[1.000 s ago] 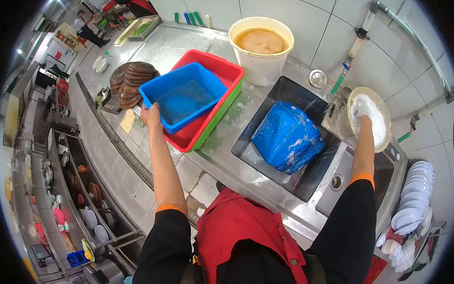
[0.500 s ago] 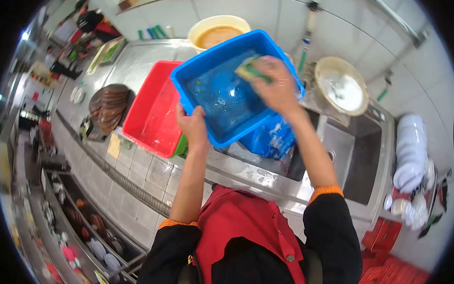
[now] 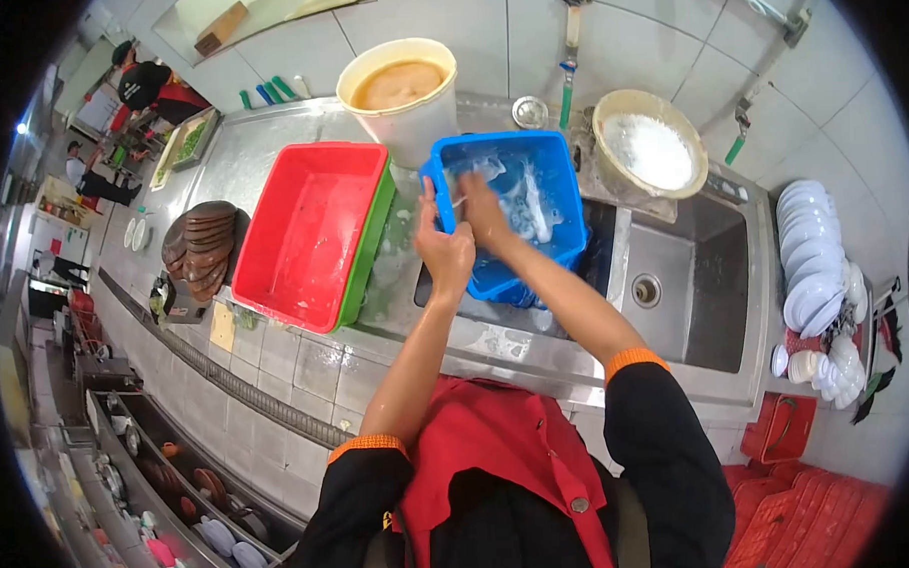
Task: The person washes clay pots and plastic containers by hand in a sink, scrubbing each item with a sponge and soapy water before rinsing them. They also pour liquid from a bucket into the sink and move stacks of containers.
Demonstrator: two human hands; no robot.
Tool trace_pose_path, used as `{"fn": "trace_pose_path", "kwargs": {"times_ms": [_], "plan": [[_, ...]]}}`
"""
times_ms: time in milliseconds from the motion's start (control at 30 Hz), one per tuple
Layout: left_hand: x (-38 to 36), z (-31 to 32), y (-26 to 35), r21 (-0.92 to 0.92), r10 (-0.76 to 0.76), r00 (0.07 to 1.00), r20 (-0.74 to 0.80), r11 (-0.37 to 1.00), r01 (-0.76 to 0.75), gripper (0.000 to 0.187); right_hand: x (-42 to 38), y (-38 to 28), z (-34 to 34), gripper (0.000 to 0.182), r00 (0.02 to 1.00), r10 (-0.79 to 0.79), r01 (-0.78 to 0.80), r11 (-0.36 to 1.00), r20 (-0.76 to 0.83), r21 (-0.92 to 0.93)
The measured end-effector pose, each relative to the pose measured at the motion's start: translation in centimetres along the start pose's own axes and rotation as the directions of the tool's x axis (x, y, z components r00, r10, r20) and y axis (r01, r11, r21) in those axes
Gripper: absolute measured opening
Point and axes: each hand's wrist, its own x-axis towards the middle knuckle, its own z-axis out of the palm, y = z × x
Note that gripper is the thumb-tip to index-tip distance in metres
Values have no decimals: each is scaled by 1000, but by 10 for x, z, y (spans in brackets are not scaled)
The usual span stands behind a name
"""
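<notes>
A blue plastic tub (image 3: 557, 195) with suds inside sits over the left sink basin, on top of more blue plastic. My left hand (image 3: 445, 249) grips its left rim, thumb up along the outside. Inside the tub, my right hand (image 3: 480, 211) presses by the left wall, its fingers smeared by motion; the green and yellow sponge it held earlier is hidden. To the left, a red tub (image 3: 307, 224) rests in a green tub (image 3: 368, 247) on the steel counter.
A white bucket of brownish liquid (image 3: 439, 114) stands behind the tubs. A basin of white suds (image 3: 610, 158) is by the taps, near the right sink basin (image 3: 710, 275). Stacked white plates (image 3: 809, 257) are far right, brown dishes (image 3: 208, 243) left. Co-workers stand far left.
The blue tub has come down and right, and now sits lower over the sink. My right hand has moved from the tub's right part to its left wall. My left hand keeps the rim.
</notes>
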Motion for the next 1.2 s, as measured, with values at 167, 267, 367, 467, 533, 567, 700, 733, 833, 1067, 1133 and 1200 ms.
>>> {"fn": "trace_pose_path", "kwargs": {"times_ms": [167,267,367,467,533,567,700,733,833,1067,1133,1200], "plan": [[0,-7,13,9,92,995,40,996,-92,43,-2,84,-14,21,976,85,-130,967,-202,-219],[5,-5,-2,86,62,998,-1,994,-62,54,-47,56,-10,19,996,71,-70,997,51,-29],[19,0,-3,98,60,998,23,993,-62,61,-59,15,-21,21,979,-98,37,948,180,316],[38,-6,25,211,-65,989,131,977,36,62,-59,-1,-45,33,897,-180,-30,886,403,462],[64,-23,24,94,-29,992,123,995,17,61,-60,14,-74,42,882,-234,25,890,408,456],[77,-27,25,-26,9,994,107,1000,-6,60,-62,21,-94,44,883,-245,120,942,401,313],[105,-30,65,169,-94,962,256,984,51,38,-72,11,-107,43,911,-233,210,972,341,102],[110,-31,76,162,-88,961,263,986,46,38,-70,8,-111,41,929,-254,240,967,270,83],[121,-39,78,-390,-98,959,267,899,201,41,-60,-12,-133,30,987,-158,161,981,-40,108],[7,44,-30,-443,-793,135,594,-184,877,64,-35,-8,-148,44,803,582,-231,506,-131,831],[4,62,-40,-721,-404,631,663,-118,683,58,-31,1,-150,47,724,683,-183,331,-101,926],[16,63,-63,-690,-370,616,695,-104,716,52,-37,29,-165,44,884,455,-310,741,-106,596]]}}
